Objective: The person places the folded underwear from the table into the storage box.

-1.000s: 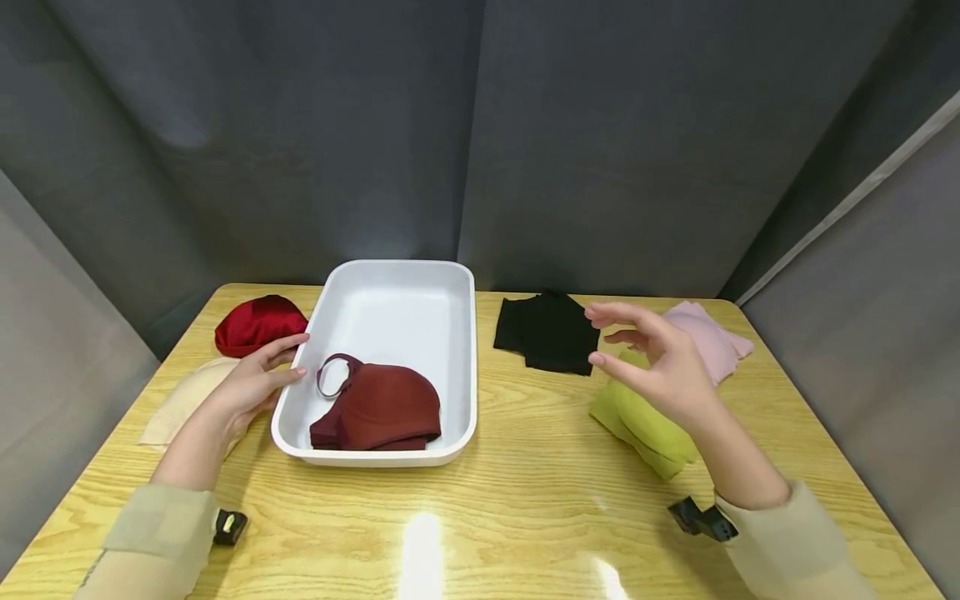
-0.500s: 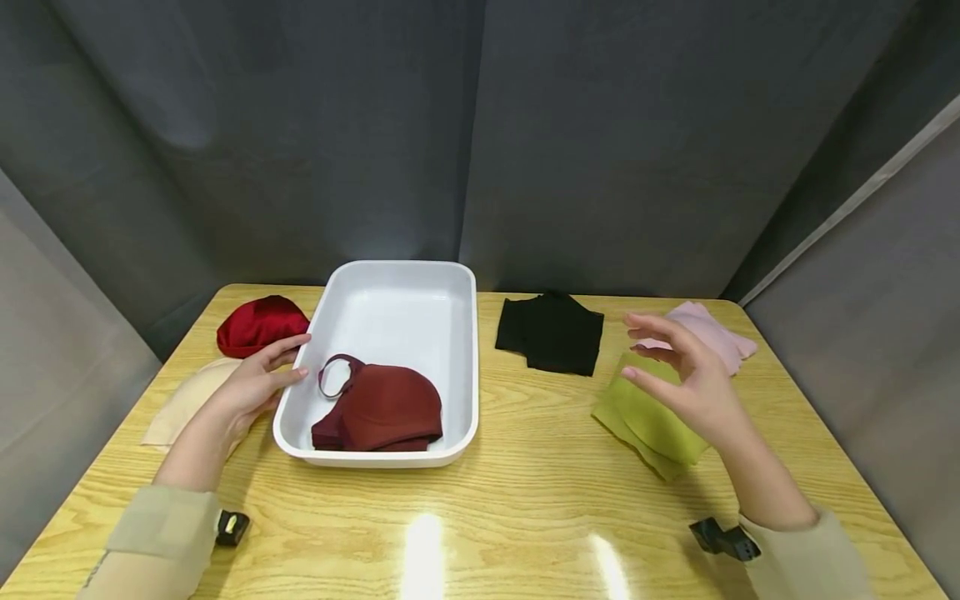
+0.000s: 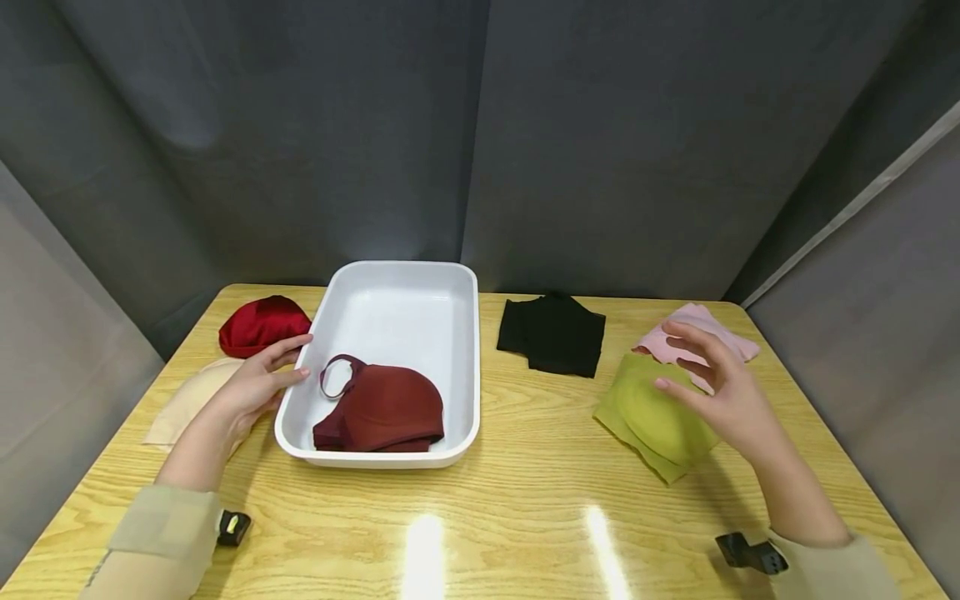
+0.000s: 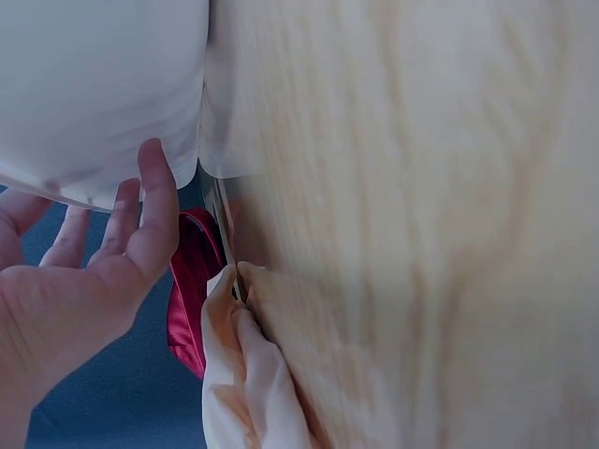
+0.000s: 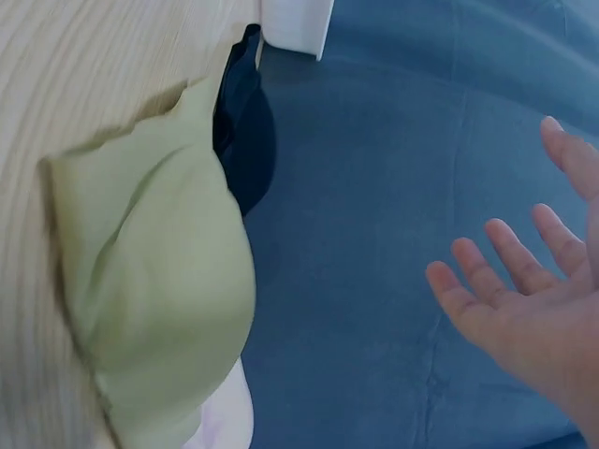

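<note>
Lime fabric lay folded on the wooden table (image 3: 337, 533), and from my remote seat I took that lime garment (image 3: 637, 417) for the thing being worked on. It rested well to the right of the white tray (image 3: 477, 367), just in front of the pink garment (image 3: 693, 320). My right-side view had the right hand (image 3: 738, 402) with thumb and fingers spread wide, holding nothing, apart from the cloth. The left hand (image 3: 258, 385) had its fingers loosely extended against the tray's left rim, gripping no cloth. Only the maroon bra (image 3: 397, 408) lay inside, near the front end.

I judged the step to be a reach toward the lime garment while the tray was steadied. To my mind, the next move called for lowering the right hand and bringing thumb and fingers together around the folded layers, so they wouldn't slip apart.
</note>
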Tool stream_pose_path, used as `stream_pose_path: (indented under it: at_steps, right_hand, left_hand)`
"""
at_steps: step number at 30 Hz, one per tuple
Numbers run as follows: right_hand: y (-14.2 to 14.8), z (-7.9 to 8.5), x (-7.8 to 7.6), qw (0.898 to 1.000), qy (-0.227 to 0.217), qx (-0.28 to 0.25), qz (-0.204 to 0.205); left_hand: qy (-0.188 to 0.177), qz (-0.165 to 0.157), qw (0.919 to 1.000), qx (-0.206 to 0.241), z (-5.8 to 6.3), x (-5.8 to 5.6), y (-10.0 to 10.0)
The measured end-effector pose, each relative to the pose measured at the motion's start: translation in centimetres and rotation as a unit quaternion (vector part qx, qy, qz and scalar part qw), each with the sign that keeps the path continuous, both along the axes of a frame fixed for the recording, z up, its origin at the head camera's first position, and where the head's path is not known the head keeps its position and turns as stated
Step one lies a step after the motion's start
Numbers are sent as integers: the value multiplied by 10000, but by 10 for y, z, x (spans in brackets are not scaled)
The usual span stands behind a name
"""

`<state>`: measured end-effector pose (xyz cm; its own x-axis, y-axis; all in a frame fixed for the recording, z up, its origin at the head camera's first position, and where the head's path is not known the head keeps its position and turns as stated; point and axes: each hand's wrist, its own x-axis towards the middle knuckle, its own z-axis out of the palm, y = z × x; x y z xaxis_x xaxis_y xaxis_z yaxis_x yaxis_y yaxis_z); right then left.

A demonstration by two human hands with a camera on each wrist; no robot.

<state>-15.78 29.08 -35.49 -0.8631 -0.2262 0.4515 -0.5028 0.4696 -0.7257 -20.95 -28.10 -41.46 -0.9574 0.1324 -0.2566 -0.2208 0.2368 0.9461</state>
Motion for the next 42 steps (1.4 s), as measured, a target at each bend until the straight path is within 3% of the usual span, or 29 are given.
stream_pose_path:
  at_steps: [10,20,27,34,42]
  right_hand:
    - [21,-14,-5,9968,-417,608,-310]
    - [43,-27,-13,9873,-899,1285,-252]
    - [57,-38,-19,9780,-1555,1390,-23]
    - [68,-44,-23,9708,-1709,1682,-117]
    - [76,-51,-32,9637,-2054,1705,55]
  left_hand:
    - [41,-38,10000,47,-2,1,-1]
    - [61,-54,10000,44,-2,2,-1]
    - [81,-40,9999,44,-2,2,0]
    - [69,-45,10000,48,-3,1,0]
    - [65,-27,10000,6,-1,0,0]
